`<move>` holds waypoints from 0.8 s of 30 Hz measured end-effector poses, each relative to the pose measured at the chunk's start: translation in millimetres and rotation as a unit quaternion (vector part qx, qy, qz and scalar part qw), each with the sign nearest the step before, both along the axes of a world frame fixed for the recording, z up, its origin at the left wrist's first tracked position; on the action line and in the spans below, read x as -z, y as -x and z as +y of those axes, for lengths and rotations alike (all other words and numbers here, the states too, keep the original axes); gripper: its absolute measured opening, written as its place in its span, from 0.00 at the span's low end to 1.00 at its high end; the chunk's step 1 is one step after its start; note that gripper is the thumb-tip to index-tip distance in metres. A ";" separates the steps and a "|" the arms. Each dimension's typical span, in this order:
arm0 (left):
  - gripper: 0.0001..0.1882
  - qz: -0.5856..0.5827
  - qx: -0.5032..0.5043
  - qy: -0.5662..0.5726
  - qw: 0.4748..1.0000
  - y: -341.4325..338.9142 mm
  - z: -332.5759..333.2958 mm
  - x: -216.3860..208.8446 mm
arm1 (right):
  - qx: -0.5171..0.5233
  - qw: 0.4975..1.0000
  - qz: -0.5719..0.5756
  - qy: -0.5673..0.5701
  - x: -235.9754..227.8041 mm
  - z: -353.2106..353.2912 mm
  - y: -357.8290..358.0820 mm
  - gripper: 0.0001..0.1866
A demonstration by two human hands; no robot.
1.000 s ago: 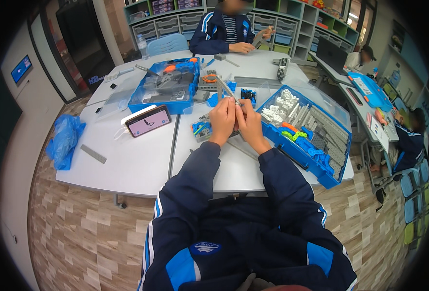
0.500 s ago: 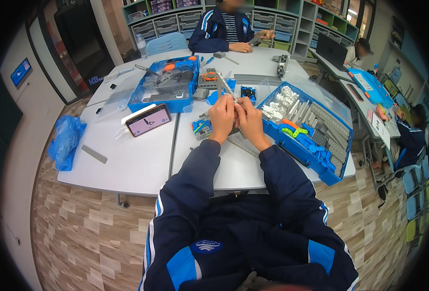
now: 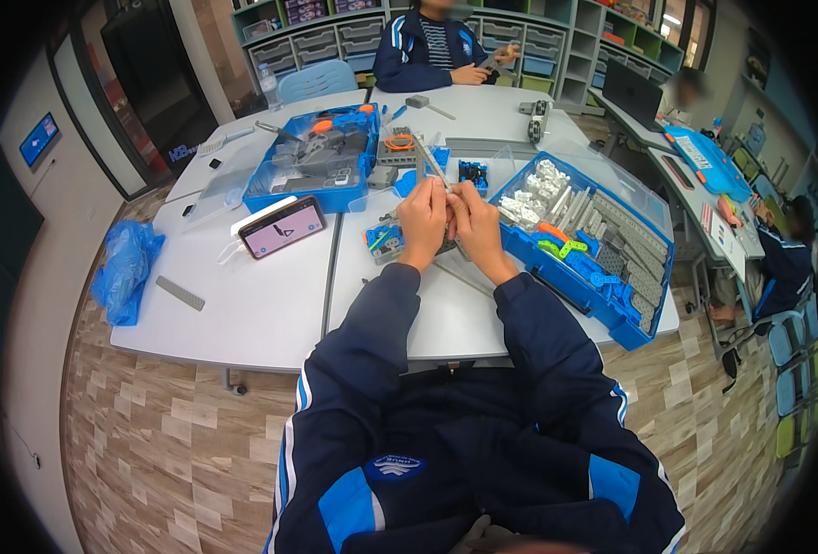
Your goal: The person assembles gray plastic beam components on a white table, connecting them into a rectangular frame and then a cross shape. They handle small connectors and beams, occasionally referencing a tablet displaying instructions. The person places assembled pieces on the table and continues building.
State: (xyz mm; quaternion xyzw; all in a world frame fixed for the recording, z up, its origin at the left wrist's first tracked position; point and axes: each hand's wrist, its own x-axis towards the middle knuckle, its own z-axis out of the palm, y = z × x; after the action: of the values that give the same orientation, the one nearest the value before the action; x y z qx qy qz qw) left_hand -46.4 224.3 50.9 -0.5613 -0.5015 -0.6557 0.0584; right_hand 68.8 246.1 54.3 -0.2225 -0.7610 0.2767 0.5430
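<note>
Over the near part of the white table (image 3: 242,319), my left hand (image 3: 422,223) and my right hand (image 3: 476,227) come together with bent fingers. Both grip long, narrow grey building beams (image 3: 432,162), which slant up and away from the fingertips and seem to meet at an angle. My fingers cover the lower ends of the beams, so any small part pinched there is hidden. Just left of my left hand lies a small clear tray (image 3: 384,242) of blue and grey pieces. Beyond my hands is a small clear box (image 3: 472,175) with dark blue parts.
To the right stands a blue bin (image 3: 557,289) full of white, grey and green pieces. A second blue bin (image 3: 302,204) stands left, behind a propped phone (image 3: 284,229). A loose grey strip (image 3: 180,293) lies at left. Across the table sits another person (image 3: 427,55).
My hands stay nearly in place, with the beams turned slightly. The drawing on the phone screen looks different. The person across has shifted a little to the right and moved their hands.
</note>
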 end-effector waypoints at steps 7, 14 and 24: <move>0.17 -0.008 0.007 0.001 1.000 -0.6 -0.1 0.1 | -0.005 1.000 -0.002 0.005 1.7 0.9 0.7 0.07; 0.17 -0.011 0.000 0.010 1.000 0.0 1.1 1.7 | -0.007 1.000 0.003 0.007 -0.1 -1.4 1.1 0.08; 0.13 -0.011 0.007 0.020 1.000 3.9 7.4 11.4 | 0.055 0.996 -0.016 -0.063 4.9 1.0 -0.7 0.06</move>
State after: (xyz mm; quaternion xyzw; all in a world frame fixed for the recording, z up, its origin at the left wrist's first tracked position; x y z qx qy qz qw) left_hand -50.3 231.8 39.5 -0.5588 -0.5112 -0.6520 0.0368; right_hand 69.6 247.1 49.4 -0.2340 -0.7722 0.1939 0.5580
